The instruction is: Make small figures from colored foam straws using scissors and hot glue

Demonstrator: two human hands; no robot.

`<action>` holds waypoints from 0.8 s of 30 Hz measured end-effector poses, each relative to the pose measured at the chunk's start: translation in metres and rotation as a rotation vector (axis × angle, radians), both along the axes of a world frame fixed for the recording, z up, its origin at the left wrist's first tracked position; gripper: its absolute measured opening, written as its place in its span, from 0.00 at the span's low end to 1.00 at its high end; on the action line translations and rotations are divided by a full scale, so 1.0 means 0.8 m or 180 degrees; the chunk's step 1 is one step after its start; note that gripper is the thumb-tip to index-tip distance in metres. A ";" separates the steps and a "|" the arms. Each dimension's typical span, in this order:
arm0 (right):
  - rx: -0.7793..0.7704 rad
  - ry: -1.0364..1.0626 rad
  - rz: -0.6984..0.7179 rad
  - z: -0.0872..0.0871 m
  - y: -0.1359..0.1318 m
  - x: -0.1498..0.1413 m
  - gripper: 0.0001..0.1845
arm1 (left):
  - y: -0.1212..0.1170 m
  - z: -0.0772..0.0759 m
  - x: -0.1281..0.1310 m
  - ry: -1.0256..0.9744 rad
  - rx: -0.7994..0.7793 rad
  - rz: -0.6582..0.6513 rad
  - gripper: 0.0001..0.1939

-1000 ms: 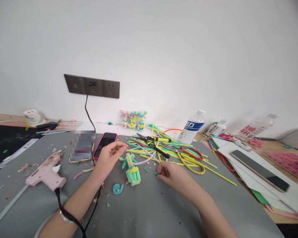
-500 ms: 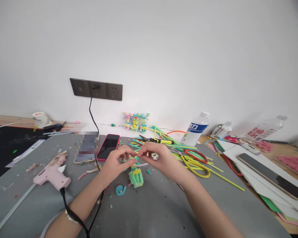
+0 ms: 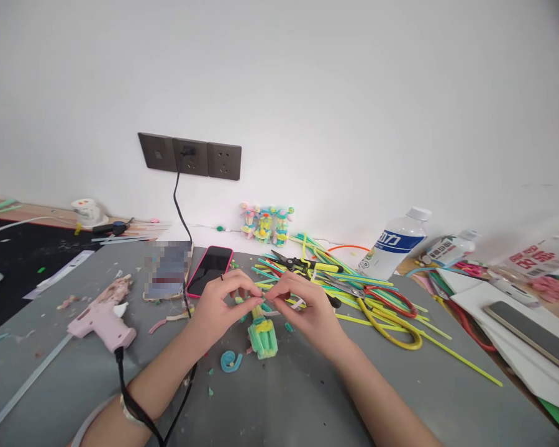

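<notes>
My left hand (image 3: 221, 304) and my right hand (image 3: 305, 307) meet fingertip to fingertip over the grey mat (image 3: 284, 397). Both are pinched on the top of a small green and yellow straw figure (image 3: 262, 335) that lies on the mat just below them. The part they pinch is tiny and partly hidden by my fingers. A blue curled straw piece (image 3: 228, 361) lies just left of the figure. A heap of coloured straws (image 3: 354, 292) spreads to the right of my right hand.
A pink glue gun (image 3: 103, 316) lies at left, its black cord running under my left forearm. A pink-cased phone (image 3: 210, 279), pliers (image 3: 302, 266), red-handled scissors (image 3: 391, 298), a water bottle (image 3: 394, 245), finished straw figures (image 3: 266, 223) and a second phone (image 3: 531, 329) surround the mat.
My right hand came up from the mat at the right and joined my left hand over the straw figure. Both hands now pinch together, slightly lower than half a second ago.
</notes>
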State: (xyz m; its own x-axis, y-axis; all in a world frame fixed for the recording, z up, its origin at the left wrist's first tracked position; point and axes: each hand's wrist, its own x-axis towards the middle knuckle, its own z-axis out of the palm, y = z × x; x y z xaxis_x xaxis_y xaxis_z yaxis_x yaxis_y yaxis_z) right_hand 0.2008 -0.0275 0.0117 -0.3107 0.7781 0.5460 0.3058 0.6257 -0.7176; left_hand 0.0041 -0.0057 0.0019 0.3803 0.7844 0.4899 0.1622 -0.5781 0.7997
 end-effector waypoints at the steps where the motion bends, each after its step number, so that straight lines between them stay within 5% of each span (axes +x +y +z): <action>1: -0.0034 0.0023 0.0001 0.000 -0.001 -0.001 0.07 | 0.000 0.000 0.000 0.0005 0.0029 -0.0013 0.02; 9: -0.0678 0.0717 0.0143 -0.005 -0.007 -0.006 0.03 | -0.001 0.003 -0.001 -0.0081 0.0302 -0.0119 0.03; 24: -0.0765 0.0619 0.0697 0.002 0.001 0.006 0.06 | -0.002 0.006 -0.007 -0.0086 0.0278 -0.0695 0.04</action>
State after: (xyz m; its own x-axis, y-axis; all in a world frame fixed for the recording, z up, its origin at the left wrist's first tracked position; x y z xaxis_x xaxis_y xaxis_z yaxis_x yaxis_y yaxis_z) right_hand 0.2056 -0.0268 0.0134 -0.3925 0.8177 0.4211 0.0270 0.4679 -0.8834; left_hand -0.0011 -0.0073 0.0068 0.5222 0.6392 0.5646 0.0051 -0.6643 0.7474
